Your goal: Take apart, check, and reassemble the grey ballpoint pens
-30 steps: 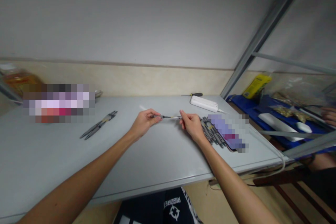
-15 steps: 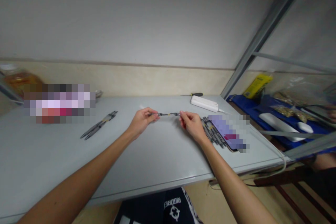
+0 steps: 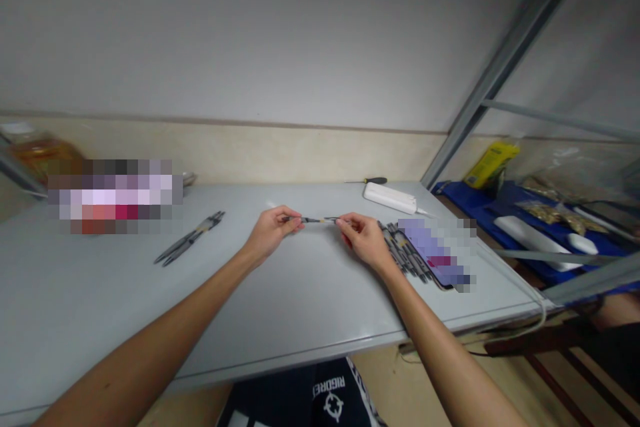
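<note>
A slim grey and black pen (image 3: 315,220) with a yellowish band runs level between my hands, just above the table. My left hand (image 3: 273,230) pinches one end between thumb and fingertips. My right hand (image 3: 361,233) is closed around its other end, hiding that tip. To the left, a few similar pens (image 3: 193,238) lie together at a slant on the table. Beside my right forearm, several more grey pens (image 3: 406,253) lie in a row, partly covered by the hand and arm.
A phone with a blurred screen (image 3: 433,250) lies right of the pen row. Behind it are a white power strip (image 3: 390,197) and a screwdriver (image 3: 375,181). A metal post (image 3: 465,127) rises at the table's right edge. Another person's arm (image 3: 620,310) shows at far right.
My right hand has shifted slightly left along the pen, its fingertips now nearer the middle. My left hand keeps its pinch almost in place.
</note>
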### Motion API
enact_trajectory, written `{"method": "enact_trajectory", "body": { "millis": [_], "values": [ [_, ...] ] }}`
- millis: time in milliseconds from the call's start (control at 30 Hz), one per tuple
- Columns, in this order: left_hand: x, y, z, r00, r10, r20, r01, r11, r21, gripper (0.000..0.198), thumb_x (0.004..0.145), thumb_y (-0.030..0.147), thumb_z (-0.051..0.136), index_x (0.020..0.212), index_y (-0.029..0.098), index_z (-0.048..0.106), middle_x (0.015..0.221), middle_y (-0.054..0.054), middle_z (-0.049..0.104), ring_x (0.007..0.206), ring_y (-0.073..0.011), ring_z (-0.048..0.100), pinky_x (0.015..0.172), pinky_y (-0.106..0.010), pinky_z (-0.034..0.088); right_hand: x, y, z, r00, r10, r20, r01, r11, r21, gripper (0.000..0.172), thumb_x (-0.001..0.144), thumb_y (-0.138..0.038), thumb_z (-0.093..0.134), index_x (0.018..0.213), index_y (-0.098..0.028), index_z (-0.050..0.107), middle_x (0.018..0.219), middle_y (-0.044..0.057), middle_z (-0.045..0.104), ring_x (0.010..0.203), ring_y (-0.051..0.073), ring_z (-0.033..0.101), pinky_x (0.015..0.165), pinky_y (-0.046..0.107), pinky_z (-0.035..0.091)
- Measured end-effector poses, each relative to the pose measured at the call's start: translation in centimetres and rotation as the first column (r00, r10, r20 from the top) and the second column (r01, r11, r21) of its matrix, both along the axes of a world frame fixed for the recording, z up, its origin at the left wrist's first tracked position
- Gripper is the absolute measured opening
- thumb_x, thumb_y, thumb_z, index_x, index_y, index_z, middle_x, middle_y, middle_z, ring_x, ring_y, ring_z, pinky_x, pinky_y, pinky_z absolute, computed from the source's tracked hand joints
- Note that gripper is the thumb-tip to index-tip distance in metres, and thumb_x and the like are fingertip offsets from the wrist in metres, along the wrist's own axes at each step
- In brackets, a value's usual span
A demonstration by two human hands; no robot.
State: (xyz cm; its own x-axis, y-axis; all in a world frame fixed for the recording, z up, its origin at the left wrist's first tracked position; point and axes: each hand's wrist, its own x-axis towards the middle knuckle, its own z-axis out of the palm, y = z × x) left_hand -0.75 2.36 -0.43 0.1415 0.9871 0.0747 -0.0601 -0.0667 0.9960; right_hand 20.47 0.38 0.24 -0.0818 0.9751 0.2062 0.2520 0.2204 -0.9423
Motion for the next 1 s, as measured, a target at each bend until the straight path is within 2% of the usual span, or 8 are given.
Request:
{"method": "enact_trajectory", "body": {
  "millis": [133, 267, 367, 467, 600, 767, 933, 1000],
  "values": [
    [-0.01, 0.01, -0.14, 1.0, -0.011, -0.014, 0.012, 0.999, 0.035, 0.034, 0.06, 0.039, 0.075, 0.077, 0.014, 0.061, 0.068, -0.005, 0.067, 0.063, -0.0132, 0.06, 0.063, -0.027, 0.042, -0.09, -0.15, 0.15, 0.997, 0.006, 0.075, -0.007, 1.0, 0.016, 0.041, 0.079, -0.052, 0.051, 0.06, -0.017, 0.058, 0.042, -0.004, 0.045, 0.038, 0.008, 0.036, 0.04, 0.022, 0.027],
    [-0.08, 0.2, -0.24, 1.0, -0.011, -0.018, 0.012, 0.999, 0.045, 0.032, 0.062, 0.038, 0.074, 0.078, 0.013, 0.062, 0.068, -0.005, 0.067, 0.061, -0.0121, 0.058, 0.061, -0.026, 0.041, -0.11, -0.21, 0.34, 0.992, -0.005, 0.126, 0.0, 0.999, 0.037, 0.043, 0.08, -0.05, 0.049, 0.058, -0.016, 0.06, 0.041, -0.003, 0.046, 0.039, 0.009, 0.038, 0.042, 0.022, 0.029],
    [-0.13, 0.42, -0.25, 1.0, 0.002, 0.007, -0.002, 0.999, 0.039, 0.029, 0.064, 0.037, 0.072, 0.076, 0.013, 0.063, 0.065, -0.004, 0.066, 0.058, -0.011, 0.055, 0.059, -0.025, 0.041, -0.09, -0.2, 0.25, 0.993, -0.032, 0.117, 0.02, 0.994, 0.104, 0.034, 0.077, -0.047, 0.056, 0.083, -0.015, 0.067, 0.055, 0.0, 0.059, 0.05, 0.012, 0.051, 0.047, 0.022, 0.036],
    [-0.09, 0.5, -0.16, 0.999, 0.007, 0.049, -0.008, 1.0, 0.012, 0.028, 0.064, 0.038, 0.072, 0.072, 0.013, 0.063, 0.061, -0.003, 0.063, 0.055, -0.0104, 0.053, 0.057, -0.025, 0.04, -0.08, -0.2, 0.01, 0.992, -0.049, 0.117, 0.028, 0.984, 0.176, 0.045, 0.072, -0.041, 0.065, 0.111, -0.02, 0.061, 0.071, 0.002, 0.067, 0.063, 0.015, 0.059, 0.05, 0.022, 0.04],
    [0.01, 0.33, -0.01, 0.996, -0.034, 0.085, 0.039, 0.998, -0.047, 0.03, 0.061, 0.04, 0.073, 0.067, 0.013, 0.061, 0.058, -0.002, 0.06, 0.052, -0.0097, 0.052, 0.054, -0.024, 0.039, -0.18, -0.41, 0.01, 0.983, -0.078, 0.167, 0.038, 0.973, 0.229, 0.023, 0.074, -0.037, 0.063, 0.088, -0.019, 0.069, 0.066, 0.004, 0.068, 0.058, 0.015, 0.059, 0.054, 0.024, 0.042],
    [0.05, 0.0, 0.1, 0.999, -0.043, 0.013, 0.043, 0.999, 0.015, 0.029, 0.06, 0.037, 0.075, 0.071, 0.014, 0.061, 0.062, -0.002, 0.064, 0.057, -0.0113, 0.056, 0.058, -0.025, 0.041, -0.33, -0.7, 0.58, 0.991, 0.007, 0.132, -0.023, 0.992, 0.121, 0.028, 0.076, -0.042, 0.059, 0.064, -0.017, 0.064, 0.051, 0.001, 0.061, 0.044, 0.011, 0.048, 0.046, 0.023, 0.036],
    [0.41, -0.39, 0.54, 0.999, -0.03, 0.017, 0.028, 0.997, 0.068, 0.031, 0.056, 0.037, 0.078, 0.069, 0.015, 0.059, 0.065, -0.002, 0.065, 0.066, -0.0144, 0.062, 0.065, -0.027, 0.044, -0.3, -0.5, 0.74, 0.976, 0.144, -0.166, -0.172, 0.971, -0.169, 0.037, 0.073, -0.049, 0.059, 0.054, -0.017, 0.054, 0.041, -0.002, 0.052, 0.037, 0.009, 0.042, 0.04, 0.021, 0.032],
    [0.46, -0.39, 0.58, 0.999, -0.029, 0.014, 0.028, 0.997, 0.076, 0.031, 0.057, 0.037, 0.077, 0.07, 0.015, 0.06, 0.066, -0.003, 0.066, 0.065, -0.0139, 0.061, 0.064, -0.027, 0.043, -0.32, -0.4, 0.71, 0.966, 0.121, -0.228, -0.164, 0.97, -0.18, 0.036, 0.072, -0.049, 0.061, 0.057, -0.017, 0.055, 0.044, -0.002, 0.052, 0.038, 0.009, 0.042, 0.039, 0.021, 0.032]
  ]
}}
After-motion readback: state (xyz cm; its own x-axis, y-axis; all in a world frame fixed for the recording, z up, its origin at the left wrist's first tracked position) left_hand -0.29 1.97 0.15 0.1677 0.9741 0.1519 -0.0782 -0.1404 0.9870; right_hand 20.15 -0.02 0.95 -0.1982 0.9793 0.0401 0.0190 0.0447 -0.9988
